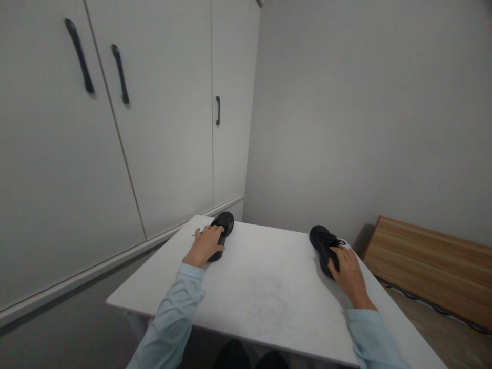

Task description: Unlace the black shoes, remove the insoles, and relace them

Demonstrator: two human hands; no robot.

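Observation:
Two black shoes rest on a white table (265,287), toes toward its far edge. My left hand (206,243) lies over the left shoe (226,220) near the far left corner, its fingers wrapped across the shoe's middle. On the right side of the table, the right shoe (320,237) has dark laces. My right hand (346,269) grips this shoe around its heel end, thumb on the near side and fingers over the opening. The palms hide part of each shoe.
White cabinets (169,128) with dark handles stand along the left. A grey wall (365,113) rises behind the table. Beyond the table's right edge is a wooden board (434,266), with a dark cable (434,306) along its lower edge.

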